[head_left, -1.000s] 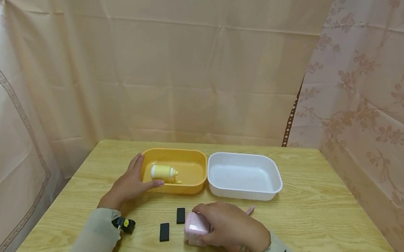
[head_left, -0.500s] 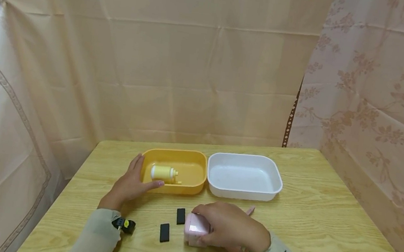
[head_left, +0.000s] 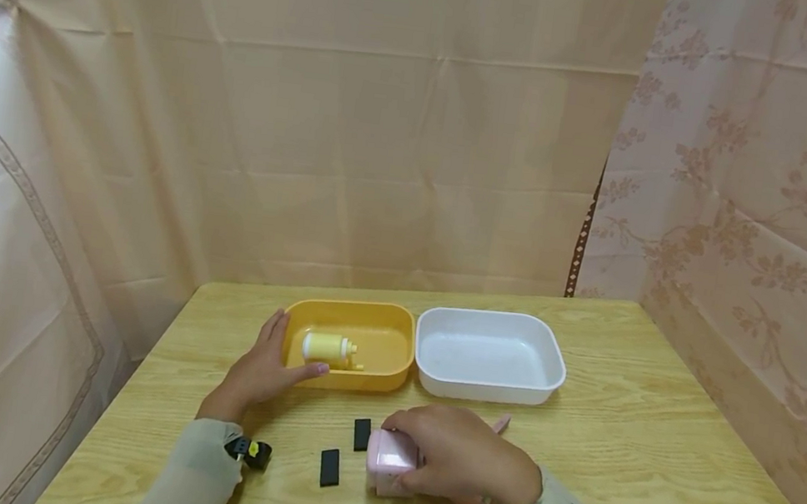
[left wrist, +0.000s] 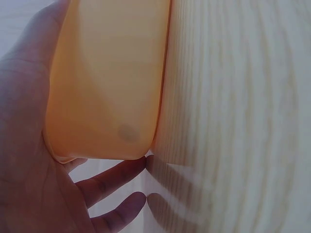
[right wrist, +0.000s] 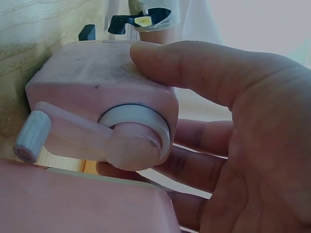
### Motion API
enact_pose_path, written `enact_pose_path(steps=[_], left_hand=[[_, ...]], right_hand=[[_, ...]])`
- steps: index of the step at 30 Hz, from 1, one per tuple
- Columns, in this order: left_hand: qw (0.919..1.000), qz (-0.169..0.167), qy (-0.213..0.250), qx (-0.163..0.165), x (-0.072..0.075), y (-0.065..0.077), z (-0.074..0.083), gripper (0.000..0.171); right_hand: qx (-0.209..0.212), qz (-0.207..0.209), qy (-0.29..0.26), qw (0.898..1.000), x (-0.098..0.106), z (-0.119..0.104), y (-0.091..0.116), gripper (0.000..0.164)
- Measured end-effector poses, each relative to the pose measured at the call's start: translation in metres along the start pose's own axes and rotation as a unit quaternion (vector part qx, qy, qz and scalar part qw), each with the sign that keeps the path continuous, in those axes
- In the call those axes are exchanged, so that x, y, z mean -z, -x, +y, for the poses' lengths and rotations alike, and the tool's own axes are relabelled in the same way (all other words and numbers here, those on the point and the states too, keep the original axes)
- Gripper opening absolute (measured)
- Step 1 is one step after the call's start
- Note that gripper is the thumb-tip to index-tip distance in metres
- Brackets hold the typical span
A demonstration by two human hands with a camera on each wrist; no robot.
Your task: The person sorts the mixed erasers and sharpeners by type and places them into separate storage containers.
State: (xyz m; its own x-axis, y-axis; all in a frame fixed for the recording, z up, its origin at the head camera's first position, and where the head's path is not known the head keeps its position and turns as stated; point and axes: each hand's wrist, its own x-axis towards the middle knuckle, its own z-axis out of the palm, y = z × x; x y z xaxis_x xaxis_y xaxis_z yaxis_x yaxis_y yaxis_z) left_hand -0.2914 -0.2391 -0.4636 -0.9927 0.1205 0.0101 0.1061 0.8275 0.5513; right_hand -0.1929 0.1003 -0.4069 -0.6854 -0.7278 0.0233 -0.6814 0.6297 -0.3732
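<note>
Gripping a pink crank-handled box in front of the yellow tray's right end, right hand has thumb and fingers bent about it. Left hand, spread, fingers loosely extended, rests against that tray's left end, thumb over near rim; yellow-and-white cylinder lies inside, white tray just right.

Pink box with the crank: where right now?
Head view: the pink box is low, near the middle, gripped by the right hand, with two black slabs on the table to its left.
</note>
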Motion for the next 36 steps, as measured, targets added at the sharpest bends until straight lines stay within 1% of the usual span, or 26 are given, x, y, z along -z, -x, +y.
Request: enact_pose_path(steps=[8,15,26,36], left_hand=[[1.0,0.001,0.003,-0.003,0.0005,0.0008,-0.0003,0.136],[1.0,0.0,0.004,-0.001,0.0008,0.001,-0.0006,0.137],[1.0,-0.004,0.006,0.004,0.0017,0.0015,0.0009,0.137],[1.0,-0.003,0.004,0.007,0.0006,0.0004,0.0014,0.136]], right_hand=[[0.008,0.012,0.013,1.0,0.0017,-0.0004,0.0008,0.054],[0.013,0.029,0.014,0.999,0.0022,-0.0001,0.0008,0.052],[0.004,0.033,-0.001,0.999,0.0061,-0.002,0.0012,0.052],[0.005,0.053,0.002,0.999,0.0075,-0.003,0.0023,0.054]])
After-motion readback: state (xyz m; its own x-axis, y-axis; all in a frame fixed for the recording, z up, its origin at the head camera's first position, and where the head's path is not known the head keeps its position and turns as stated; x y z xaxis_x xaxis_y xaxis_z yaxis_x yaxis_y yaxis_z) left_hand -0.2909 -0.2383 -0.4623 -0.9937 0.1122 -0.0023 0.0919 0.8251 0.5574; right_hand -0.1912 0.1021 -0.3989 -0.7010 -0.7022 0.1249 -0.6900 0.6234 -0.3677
